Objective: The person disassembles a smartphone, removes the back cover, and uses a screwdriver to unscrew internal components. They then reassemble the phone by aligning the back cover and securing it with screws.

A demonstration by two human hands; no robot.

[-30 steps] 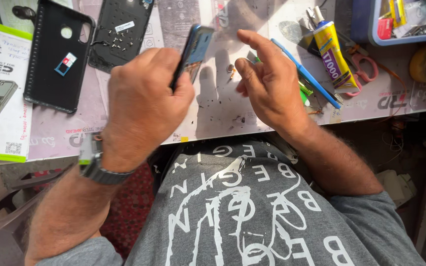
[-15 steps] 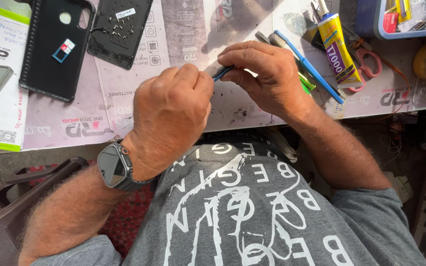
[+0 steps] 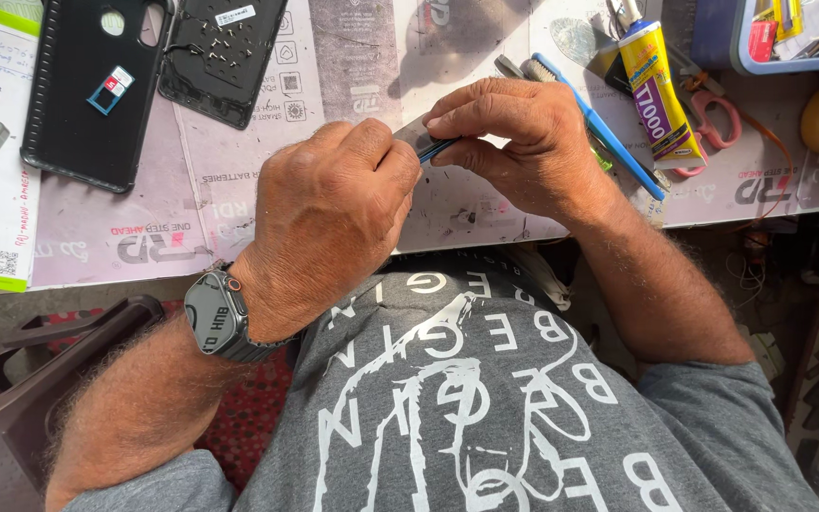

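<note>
Hands meet at the near edge of the worktop (image 3: 239, 204): the left hand (image 3: 329, 223) closes around a thin dark phone part (image 3: 436, 149), mostly hidden, while the right hand (image 3: 514, 142) pinches its exposed tip. This looks like fine prying work, needing small steady pressure. Glue tube (image 3: 654, 90) and blue brush (image 3: 599, 123) crowd the right; more room lies left.

Hands have come together over the phone

A second ago the left hand (image 3: 329, 223) held the thin dark-blue phone (image 3: 436, 149) up alone, with the right hand (image 3: 523, 142) open beside it. Now both hands pinch it low near the pale worktop (image 3: 353, 57), and only its edge shows between the fingers.
</note>
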